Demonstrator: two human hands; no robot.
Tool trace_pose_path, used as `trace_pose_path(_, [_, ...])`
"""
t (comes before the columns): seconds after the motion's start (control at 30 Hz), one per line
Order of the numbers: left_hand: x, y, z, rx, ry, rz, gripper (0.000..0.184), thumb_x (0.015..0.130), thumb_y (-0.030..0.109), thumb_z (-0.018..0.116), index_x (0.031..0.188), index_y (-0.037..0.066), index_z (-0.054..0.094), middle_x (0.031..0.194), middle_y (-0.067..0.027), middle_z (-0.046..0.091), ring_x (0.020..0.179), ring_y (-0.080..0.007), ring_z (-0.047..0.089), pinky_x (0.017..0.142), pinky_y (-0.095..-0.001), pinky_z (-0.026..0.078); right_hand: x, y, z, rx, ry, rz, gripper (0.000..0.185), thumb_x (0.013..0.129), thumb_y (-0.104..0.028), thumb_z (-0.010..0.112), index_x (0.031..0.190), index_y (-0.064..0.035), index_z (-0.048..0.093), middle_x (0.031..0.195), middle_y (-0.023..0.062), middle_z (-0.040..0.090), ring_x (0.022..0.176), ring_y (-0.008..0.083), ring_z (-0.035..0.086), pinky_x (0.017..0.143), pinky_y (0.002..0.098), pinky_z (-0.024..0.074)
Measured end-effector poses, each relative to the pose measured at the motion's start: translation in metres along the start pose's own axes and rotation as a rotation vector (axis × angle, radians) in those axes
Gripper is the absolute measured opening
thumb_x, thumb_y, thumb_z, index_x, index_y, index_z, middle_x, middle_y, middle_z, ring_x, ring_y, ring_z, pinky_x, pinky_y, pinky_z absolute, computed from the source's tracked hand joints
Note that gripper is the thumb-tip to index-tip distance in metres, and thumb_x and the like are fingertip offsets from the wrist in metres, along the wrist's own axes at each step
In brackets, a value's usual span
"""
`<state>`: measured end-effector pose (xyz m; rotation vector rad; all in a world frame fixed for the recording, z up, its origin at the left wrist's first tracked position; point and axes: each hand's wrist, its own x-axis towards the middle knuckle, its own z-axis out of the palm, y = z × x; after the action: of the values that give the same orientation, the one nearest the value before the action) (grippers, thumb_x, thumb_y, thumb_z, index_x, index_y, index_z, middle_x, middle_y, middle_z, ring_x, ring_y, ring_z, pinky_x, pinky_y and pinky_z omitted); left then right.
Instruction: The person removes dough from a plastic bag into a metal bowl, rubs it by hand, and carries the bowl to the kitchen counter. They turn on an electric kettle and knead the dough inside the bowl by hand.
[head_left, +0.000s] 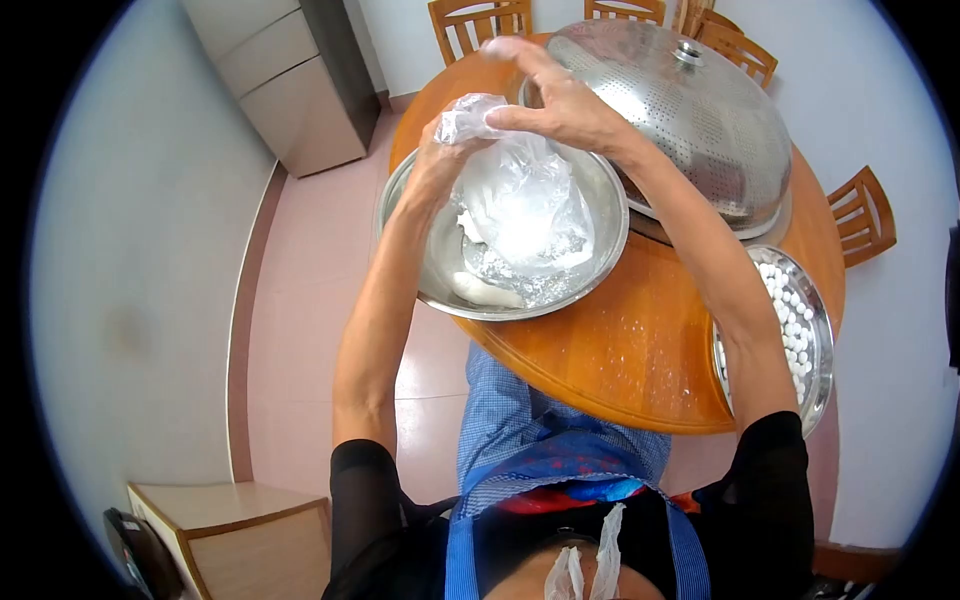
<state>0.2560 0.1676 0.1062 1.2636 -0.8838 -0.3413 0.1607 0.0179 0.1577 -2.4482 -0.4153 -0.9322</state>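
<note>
Got the bag [525,195] bunched in the left hand [441,158] over the bowl [622,222], touching it with the thumb of a spread right hand [568,110]. Could easily puff powder [495,264] onto the table [640,350] if shaken hard.

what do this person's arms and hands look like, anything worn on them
The left hand and right hand look bare, with no glove, watch or bracelet to be seen. Both forearms are uncovered, below short black sleeves.
</note>
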Motion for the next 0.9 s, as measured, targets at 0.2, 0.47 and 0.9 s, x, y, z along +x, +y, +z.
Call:
trace_pose_path(0.2, [0.007, -0.002, -0.002, -0.315, 0.151, 0.023, 0.032, 0.075, 0.001, 0.064, 0.106, -0.001, 0.058, 0.096, -0.0068, 0.061, 0.087, -0.0163, 0.058, 0.079, -0.0276, 0.047, -0.039, 0.001, 0.048, 0.153, -0.216, 0.339, 0.101, 0.063, -0.038, 0.071, 0.137, 0.0037, 0.016, 0.131, 0.0315, 0.032, 0.124, 0.0357, 0.034, 0.105, 0.0401, 0.0259])
trace_pose_path(0.47, [0.001, -0.002, -0.021, -0.165, 0.332, 0.02, 0.028, 0.075, -0.003, 0.063, 0.102, -0.003, 0.057, 0.096, -0.0089, 0.061, 0.087, -0.0182, 0.06, 0.081, -0.0291, 0.049, -0.07, 0.017, 0.009, -0.401, -0.839, 0.327, 0.081, 0.063, -0.032, 0.071, 0.126, 0.0061, 0.038, 0.123, 0.0311, 0.041, 0.12, 0.0342, 0.039, 0.103, 0.037, 0.0306])
trace_pose_path(0.9, [0.013, 0.019, -0.029, -0.343, 0.281, 0.138, 0.029, 0.075, -0.006, 0.059, 0.104, -0.002, 0.055, 0.102, -0.0134, 0.061, 0.09, -0.0207, 0.06, 0.083, -0.0308, 0.049, -0.054, 0.006, 0.066, -0.183, -1.058, 0.554, 0.053, 0.058, -0.029, 0.075, 0.097, 0.0041, 0.061, 0.101, 0.0195, 0.058, 0.099, 0.0271, 0.053, 0.088, 0.0322, 0.0425])
